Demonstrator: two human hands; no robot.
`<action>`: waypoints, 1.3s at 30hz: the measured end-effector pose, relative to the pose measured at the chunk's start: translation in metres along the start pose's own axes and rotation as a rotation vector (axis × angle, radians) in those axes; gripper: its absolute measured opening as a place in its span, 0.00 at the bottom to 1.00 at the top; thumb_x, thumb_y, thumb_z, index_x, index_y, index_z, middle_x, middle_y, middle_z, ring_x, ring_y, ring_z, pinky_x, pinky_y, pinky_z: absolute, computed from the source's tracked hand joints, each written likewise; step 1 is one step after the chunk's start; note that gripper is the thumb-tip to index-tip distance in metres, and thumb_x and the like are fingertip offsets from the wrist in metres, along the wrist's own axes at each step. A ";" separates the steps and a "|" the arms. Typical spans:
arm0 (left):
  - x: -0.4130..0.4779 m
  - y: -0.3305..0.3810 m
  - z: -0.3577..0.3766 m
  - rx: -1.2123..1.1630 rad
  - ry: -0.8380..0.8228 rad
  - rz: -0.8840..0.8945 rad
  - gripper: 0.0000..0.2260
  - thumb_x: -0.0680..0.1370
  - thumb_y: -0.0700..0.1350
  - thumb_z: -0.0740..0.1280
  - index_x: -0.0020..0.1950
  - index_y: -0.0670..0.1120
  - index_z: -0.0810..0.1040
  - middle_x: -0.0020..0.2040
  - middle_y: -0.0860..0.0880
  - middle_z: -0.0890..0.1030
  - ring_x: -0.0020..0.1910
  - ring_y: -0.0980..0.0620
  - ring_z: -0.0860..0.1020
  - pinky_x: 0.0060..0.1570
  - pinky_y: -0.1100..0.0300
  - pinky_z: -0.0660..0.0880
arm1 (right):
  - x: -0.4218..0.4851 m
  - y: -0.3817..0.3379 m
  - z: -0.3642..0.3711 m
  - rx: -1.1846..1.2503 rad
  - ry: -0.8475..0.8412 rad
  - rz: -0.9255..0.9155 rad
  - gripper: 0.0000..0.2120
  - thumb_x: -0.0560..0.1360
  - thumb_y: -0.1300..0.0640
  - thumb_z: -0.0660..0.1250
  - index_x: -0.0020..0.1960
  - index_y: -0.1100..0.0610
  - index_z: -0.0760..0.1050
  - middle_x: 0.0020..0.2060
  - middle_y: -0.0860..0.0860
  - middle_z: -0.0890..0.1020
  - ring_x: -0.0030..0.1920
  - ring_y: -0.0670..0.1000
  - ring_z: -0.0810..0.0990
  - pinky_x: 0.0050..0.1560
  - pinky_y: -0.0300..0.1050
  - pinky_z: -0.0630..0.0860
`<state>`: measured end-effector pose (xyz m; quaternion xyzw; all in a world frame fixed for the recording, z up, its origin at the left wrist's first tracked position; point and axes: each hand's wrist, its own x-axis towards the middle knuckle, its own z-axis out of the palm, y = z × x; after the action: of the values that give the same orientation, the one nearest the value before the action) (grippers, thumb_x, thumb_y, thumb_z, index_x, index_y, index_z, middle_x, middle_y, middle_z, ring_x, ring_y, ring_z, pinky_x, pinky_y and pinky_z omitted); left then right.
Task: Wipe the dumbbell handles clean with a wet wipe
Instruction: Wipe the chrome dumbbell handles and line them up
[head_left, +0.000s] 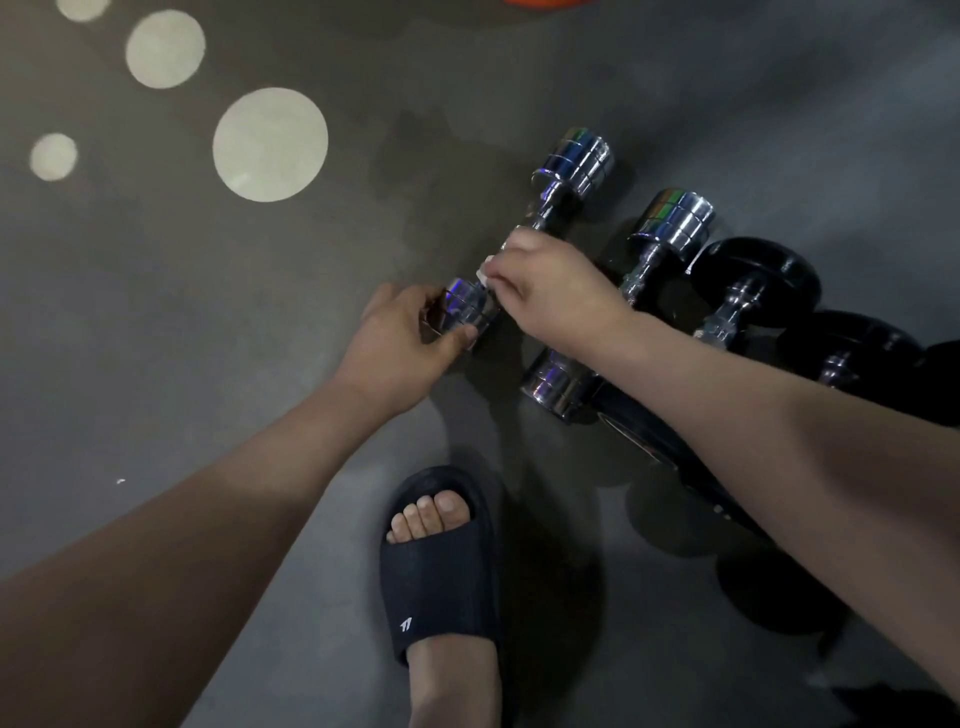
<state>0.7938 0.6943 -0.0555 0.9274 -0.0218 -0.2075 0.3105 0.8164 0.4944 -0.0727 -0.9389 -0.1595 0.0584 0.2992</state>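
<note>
Looking down, we see our foot in a dark slide sandal (441, 577) planted on the grey floor (208, 338). Beyond it, our left hand (400, 343) curls fingers and thumb round the near chrome head of the first dumbbell (574, 161), which points away and to the right. Our right hand (550, 291) closes over that dumbbell's handle just past the near head, pinching a white wet wipe (485, 274) against it; only a corner of the wipe shows. Just to the right lies a second chrome dumbbell (670, 223), partly under our right forearm, with two black dumbbells (753, 280) close beside it. Farther off to the left, pale round patches (270, 144) mark the floor, and an orange object (540, 2) shows at its far edge.
</note>
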 end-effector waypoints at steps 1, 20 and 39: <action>0.000 0.000 0.000 0.001 0.004 0.003 0.23 0.75 0.54 0.74 0.67 0.47 0.78 0.55 0.48 0.74 0.58 0.46 0.76 0.60 0.57 0.72 | 0.001 0.001 -0.001 -0.003 -0.004 0.001 0.12 0.79 0.54 0.64 0.49 0.59 0.83 0.44 0.57 0.78 0.43 0.59 0.80 0.45 0.50 0.77; 0.004 -0.002 -0.009 -0.116 -0.003 -0.069 0.19 0.80 0.49 0.69 0.70 0.51 0.72 0.53 0.54 0.78 0.56 0.50 0.80 0.61 0.53 0.76 | 0.010 0.000 0.002 0.047 0.053 -0.044 0.08 0.78 0.56 0.68 0.50 0.58 0.84 0.44 0.56 0.80 0.44 0.56 0.81 0.46 0.46 0.76; 0.012 -0.001 -0.012 -0.038 0.015 -0.061 0.17 0.76 0.53 0.74 0.61 0.49 0.77 0.55 0.49 0.80 0.52 0.51 0.79 0.47 0.62 0.70 | 0.017 0.002 0.002 0.059 0.144 0.011 0.10 0.79 0.56 0.65 0.48 0.59 0.83 0.44 0.57 0.80 0.44 0.57 0.81 0.48 0.49 0.77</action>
<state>0.8100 0.6997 -0.0515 0.9231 0.0126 -0.2104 0.3217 0.8326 0.4997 -0.0758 -0.9324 -0.1308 -0.0029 0.3369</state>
